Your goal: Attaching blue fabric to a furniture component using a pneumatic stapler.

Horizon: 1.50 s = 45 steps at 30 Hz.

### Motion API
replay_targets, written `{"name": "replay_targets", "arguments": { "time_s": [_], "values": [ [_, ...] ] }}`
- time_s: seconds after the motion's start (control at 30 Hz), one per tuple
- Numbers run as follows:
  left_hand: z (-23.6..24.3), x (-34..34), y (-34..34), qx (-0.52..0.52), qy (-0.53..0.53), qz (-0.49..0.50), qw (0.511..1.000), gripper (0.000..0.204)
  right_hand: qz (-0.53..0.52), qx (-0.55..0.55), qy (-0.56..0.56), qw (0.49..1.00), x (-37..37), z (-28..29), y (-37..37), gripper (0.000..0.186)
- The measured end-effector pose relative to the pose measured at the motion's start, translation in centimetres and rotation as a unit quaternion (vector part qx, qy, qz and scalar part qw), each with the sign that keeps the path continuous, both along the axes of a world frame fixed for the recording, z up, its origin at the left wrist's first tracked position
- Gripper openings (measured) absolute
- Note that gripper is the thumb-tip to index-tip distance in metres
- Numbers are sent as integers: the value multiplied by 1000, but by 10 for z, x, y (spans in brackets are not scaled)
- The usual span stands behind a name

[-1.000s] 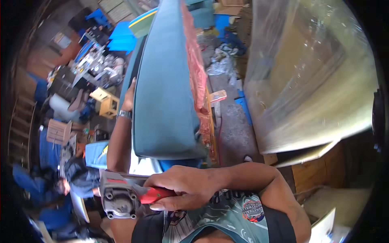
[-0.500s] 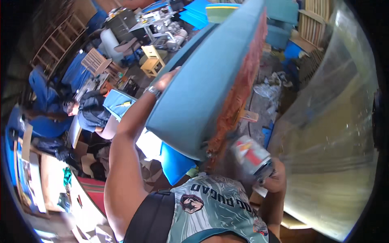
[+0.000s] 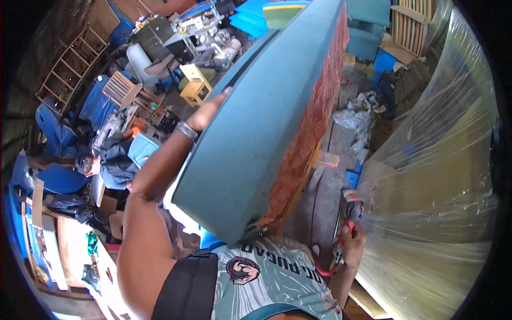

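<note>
A long teal upholstered sofa stands tipped up in front of me, its reddish-brown cloth underside facing right. My left hand, with a metal band at the wrist, is closed over the sofa's left edge; its fingertips are partly hidden behind the padding. On the right, my right hand is wrapped round the red grip of a grey and red tool that looks like a staple gun. The tool is apart from the sofa, near a plastic-wrapped piece. The sofa's near end rests close against my shirt.
A tall plastic-wrapped yellowish piece fills the right side. Crumpled clear plastic and a wood block lie on the floor. At left another person bends near a small teal cushion. A yellow chair stands beyond.
My right hand has swung the staple gun right, away from the sofa's underside, and turned it more upright. The sofa's near end appears shifted left and nearer, my left hand staying on its edge.
</note>
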<state>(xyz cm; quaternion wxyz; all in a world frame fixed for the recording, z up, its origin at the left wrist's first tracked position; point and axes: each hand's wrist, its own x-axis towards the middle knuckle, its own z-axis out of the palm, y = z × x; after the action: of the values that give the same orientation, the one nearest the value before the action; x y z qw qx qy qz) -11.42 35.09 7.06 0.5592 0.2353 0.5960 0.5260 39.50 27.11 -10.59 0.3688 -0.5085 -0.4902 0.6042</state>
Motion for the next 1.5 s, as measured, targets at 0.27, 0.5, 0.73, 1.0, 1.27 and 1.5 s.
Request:
{"name": "replay_targets", "arguments": {
  "time_s": [0.27, 0.5, 0.73, 1.0, 1.27, 1.5],
  "values": [
    [26, 2, -9, -15, 562, -155, 812, 66, 11, -22, 29, 999, -1, -13, 26, 15],
    [30, 44, -28, 19, 584, -94, 806, 76, 50, -25, 103, 993, 6, -24, 27, 29],
    [44, 83, -43, -19, 740, -179, 648, 75, 58, 14, 214, 975, -17, -1, 48, 39],
    [49, 155, -44, 26, 781, -219, 584, 65, 70, 147, 165, 973, -12, 18, 80, 46],
    [59, 185, -56, -7, 799, -261, 541, 66, 121, 184, 139, 965, -26, -5, 88, 52],
    [74, 165, -48, 34, 779, -334, 530, 72, 216, 85, 291, 928, -63, 74, 118, 47]
  ]
}}
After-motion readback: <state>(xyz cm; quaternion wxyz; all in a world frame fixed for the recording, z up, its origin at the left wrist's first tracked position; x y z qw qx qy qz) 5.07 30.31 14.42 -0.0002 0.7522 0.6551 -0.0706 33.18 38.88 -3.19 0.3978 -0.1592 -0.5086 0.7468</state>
